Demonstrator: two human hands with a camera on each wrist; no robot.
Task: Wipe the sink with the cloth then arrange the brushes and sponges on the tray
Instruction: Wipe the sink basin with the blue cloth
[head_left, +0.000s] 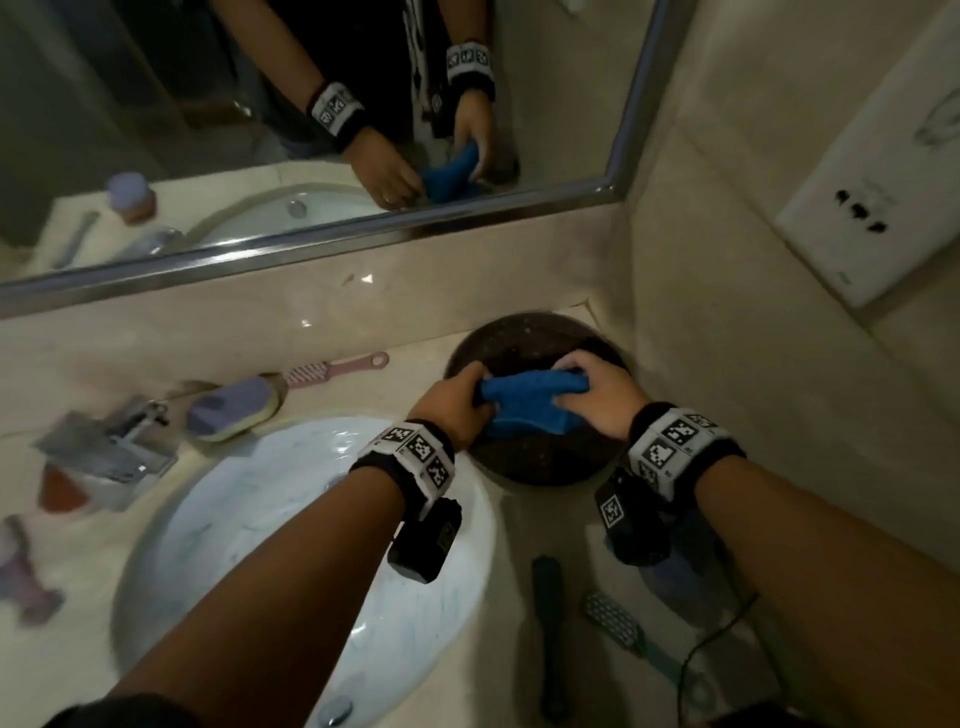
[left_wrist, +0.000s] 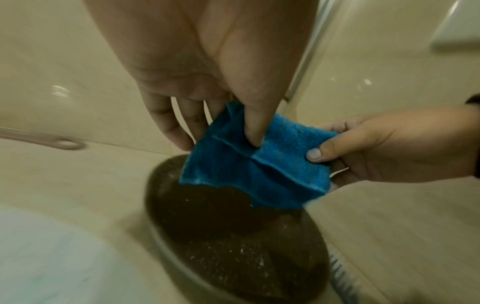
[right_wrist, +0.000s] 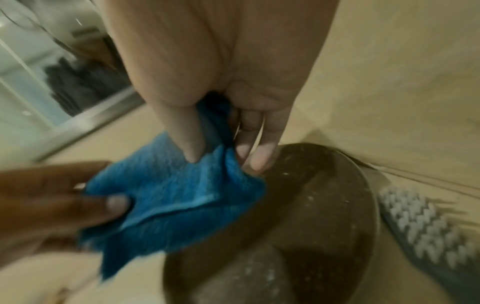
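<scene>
A blue cloth (head_left: 527, 408) hangs folded just above a round dark speckled tray (head_left: 540, 462) at the counter's back right corner. My left hand (head_left: 457, 402) pinches its left end, thumb on top (left_wrist: 255, 131). My right hand (head_left: 597, 397) grips the right end between thumb and fingers (right_wrist: 193, 148). The cloth (left_wrist: 259, 170) (right_wrist: 171, 207) droops over the tray (left_wrist: 233, 257) (right_wrist: 306, 236). The white sink (head_left: 291, 551) lies below my left arm. A purple sponge brush (head_left: 236, 408) and a pink brush (head_left: 332, 368) lie behind the sink.
A dark brush (head_left: 548, 623) and a teal bristle brush (head_left: 623, 629) (right_wrist: 428, 230) lie on the counter in front of the tray. The chrome faucet (head_left: 111, 447) stands at the left. A mirror (head_left: 291, 130) runs along the back; a wall closes the right side.
</scene>
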